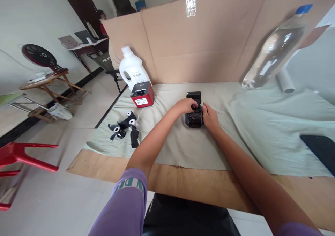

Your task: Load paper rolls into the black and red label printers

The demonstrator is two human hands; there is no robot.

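A small black device, like a portable printer with its lid raised (195,120), stands on the cloth in front of me. My left hand (186,106) reaches over it from the left, fingers curled down into the opened part; what they pinch, if anything, is hidden. Along the device's right side my right hand (210,118) is closed, steadying it. To the left lie several small rolls (120,132) with white cores and loose black strips. Behind them is a red and black box-shaped printer (143,95) with a white label.
A white jug (134,68) stands behind the red printer, against a cardboard screen (199,44). On the right are a large clear bottle (277,51) with a blue cap, a white tube (285,80) and a dark phone-like slab (319,150). Another person (103,26) is in the background.
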